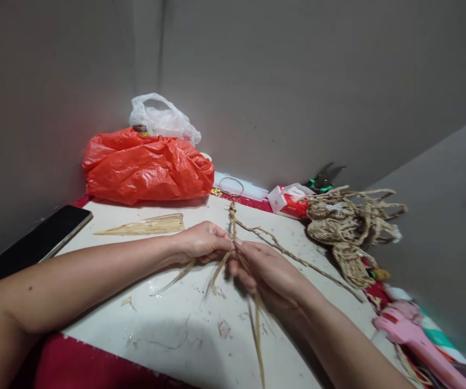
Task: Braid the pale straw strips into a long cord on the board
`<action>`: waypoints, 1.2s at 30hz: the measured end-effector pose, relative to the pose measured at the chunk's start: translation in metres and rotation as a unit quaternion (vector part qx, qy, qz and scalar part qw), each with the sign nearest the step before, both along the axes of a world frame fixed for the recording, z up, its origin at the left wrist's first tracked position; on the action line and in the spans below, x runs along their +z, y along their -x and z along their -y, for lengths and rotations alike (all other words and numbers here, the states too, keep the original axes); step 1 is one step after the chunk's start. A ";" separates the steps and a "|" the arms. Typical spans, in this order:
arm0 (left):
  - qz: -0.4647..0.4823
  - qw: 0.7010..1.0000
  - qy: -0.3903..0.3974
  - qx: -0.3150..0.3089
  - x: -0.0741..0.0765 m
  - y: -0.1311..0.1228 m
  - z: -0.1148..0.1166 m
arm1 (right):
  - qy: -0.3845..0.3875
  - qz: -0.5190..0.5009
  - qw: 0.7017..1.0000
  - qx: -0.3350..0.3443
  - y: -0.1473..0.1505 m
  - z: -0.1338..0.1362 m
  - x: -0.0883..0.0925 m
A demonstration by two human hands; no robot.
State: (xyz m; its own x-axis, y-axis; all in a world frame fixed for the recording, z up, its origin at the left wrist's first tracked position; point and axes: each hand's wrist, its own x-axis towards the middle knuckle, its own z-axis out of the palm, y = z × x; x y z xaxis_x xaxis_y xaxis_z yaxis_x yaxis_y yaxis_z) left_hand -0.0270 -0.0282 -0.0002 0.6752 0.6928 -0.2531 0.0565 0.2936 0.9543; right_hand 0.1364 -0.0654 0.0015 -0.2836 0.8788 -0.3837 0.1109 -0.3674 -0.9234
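Observation:
Over the middle of the white board (168, 329), my left hand (206, 241) is closed on straw strands (218, 270) at the lower end of a short braided piece (232, 216). My right hand (263, 267) touches it there, its fingers pinched round the same strands. Loose strand ends hang below both hands, and a long one (257, 335) reaches toward the bottom edge. A thin twisted cord (293, 255) runs from the braid to the right. Behind my left hand a flat dry leaf (143, 225) lies on the board.
A red plastic bag (147, 167) and a white bag (162, 119) stand at the back left. A phone (34, 243) lies left. Coiled straw cord (342, 221), a tissue pack (291, 200), green-handled pliers (322, 181) and a pink glue gun (419, 337) line the right side.

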 end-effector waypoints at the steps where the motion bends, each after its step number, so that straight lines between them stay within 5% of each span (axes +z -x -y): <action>1: 0.002 1.000 -0.004 -0.007 0.000 0.000 0.000 | 0.018 -0.003 1.000 0.015 0.001 0.001 0.001; 9: -0.063 0.985 -0.152 -0.056 -0.003 0.001 -0.005 | 0.114 -0.073 0.987 0.083 -0.012 -0.006 0.000; 13: -0.134 0.952 -0.265 -0.075 0.004 0.004 -0.006 | 0.126 -0.115 0.984 0.057 -0.010 -0.006 -0.005; 23: -0.230 0.901 -0.358 -0.091 0.010 0.008 -0.006 | 0.139 -0.135 0.981 0.000 0.001 -0.002 -0.008; 30: -0.417 0.786 -0.445 -0.105 0.045 0.009 0.017 | 0.079 -0.062 0.993 -0.065 0.012 0.005 -0.007; 36: -0.437 0.706 -0.546 -0.107 0.019 -0.005 0.041 | 0.091 -0.114 0.987 -0.072 0.012 0.006 -0.011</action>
State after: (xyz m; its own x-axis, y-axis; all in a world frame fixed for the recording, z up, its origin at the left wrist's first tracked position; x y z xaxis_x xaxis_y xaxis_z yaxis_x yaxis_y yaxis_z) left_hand -0.0218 -0.0697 0.0192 0.7108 0.7027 -0.0313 0.6958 -0.6960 0.1772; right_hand 0.1240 -0.0716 -0.0091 -0.2582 0.8388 -0.4794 -0.1569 -0.5260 -0.8359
